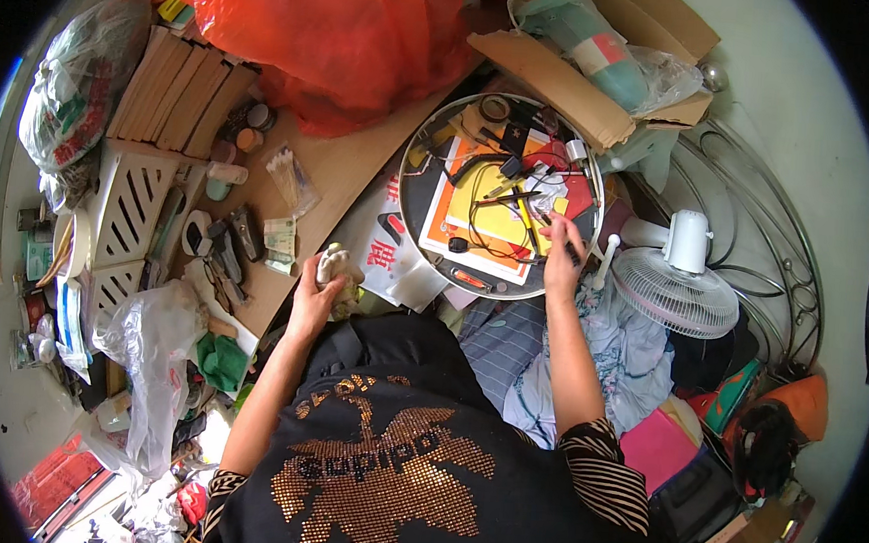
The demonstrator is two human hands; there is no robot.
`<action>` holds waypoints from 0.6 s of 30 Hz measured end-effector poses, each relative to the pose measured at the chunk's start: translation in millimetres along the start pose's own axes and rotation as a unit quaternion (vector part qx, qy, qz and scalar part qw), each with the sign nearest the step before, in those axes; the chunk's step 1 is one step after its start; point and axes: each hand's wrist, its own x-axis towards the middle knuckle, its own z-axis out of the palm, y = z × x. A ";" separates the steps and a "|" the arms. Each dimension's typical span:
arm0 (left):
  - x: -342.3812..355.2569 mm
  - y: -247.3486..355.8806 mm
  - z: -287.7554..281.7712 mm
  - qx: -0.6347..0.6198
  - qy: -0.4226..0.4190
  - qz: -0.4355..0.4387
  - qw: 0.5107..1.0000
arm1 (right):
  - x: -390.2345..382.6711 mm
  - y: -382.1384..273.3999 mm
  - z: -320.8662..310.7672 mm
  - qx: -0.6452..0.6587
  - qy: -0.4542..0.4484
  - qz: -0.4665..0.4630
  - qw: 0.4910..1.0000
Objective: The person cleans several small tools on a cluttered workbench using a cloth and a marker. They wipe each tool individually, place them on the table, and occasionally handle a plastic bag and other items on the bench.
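Observation:
My left hand (315,296) is closed around a crumpled whitish cloth (337,266) beside the desk's edge. At the right rim of a round table (420,211), my right hand (560,263) grips a short black pen-like object (572,251); its exact kind is too small to make out. On the round table lie orange-edged papers (458,218), tangled black cables (474,199), a yellow pen-shaped tool (527,222) and several other pens. A roll of tape (494,107) sits near its far rim, and an orange-handled cutter (471,280) near its close rim.
A wooden desk (347,157) on the left bears books (182,92), jars, cotton swabs (289,178) and hair clippers (246,232). Behind it bulges a large red plastic bag (329,36). At the right stand an open cardboard box (555,85) and a white fan (677,291) beside bundled cloth (609,352).

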 end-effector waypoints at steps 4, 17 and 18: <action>0.3 -1.2 -1.9 -0.025 -0.005 -0.016 1.000 | 42.3 8.9 -12.6 -0.001 0.005 0.006 1.000; 1.6 -0.6 -5.3 -0.064 0.002 -0.031 0.997 | 89.3 36.2 5.0 -0.055 -0.058 -0.003 0.997; 1.8 0.0 -5.5 -0.070 -0.002 -0.039 0.997 | 88.9 37.4 4.4 -0.048 -0.050 -0.001 0.998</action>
